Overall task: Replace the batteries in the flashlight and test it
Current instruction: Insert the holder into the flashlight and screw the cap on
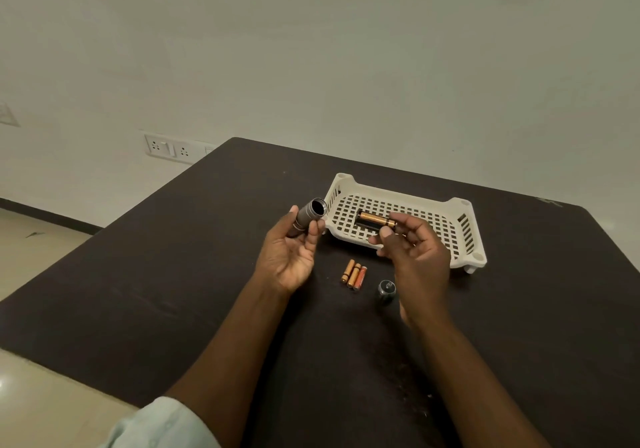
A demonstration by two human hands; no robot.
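Note:
My left hand (292, 257) grips the grey flashlight body (310, 214), whose open end points up and to the right. My right hand (414, 250) holds a black battery holder (375, 221) loaded with copper-and-black batteries, a short way right of the flashlight's open end and level with it. Three loose small batteries (354, 274) lie side by side on the dark table (156, 274) between my hands. The flashlight's dark end cap (386, 288) stands on the table just below my right hand.
A white perforated plastic basket (460, 212) sits on the table behind my right hand. A wall with a socket strip (169, 148) lies beyond the table's far left corner. The table's left edge drops to a light floor.

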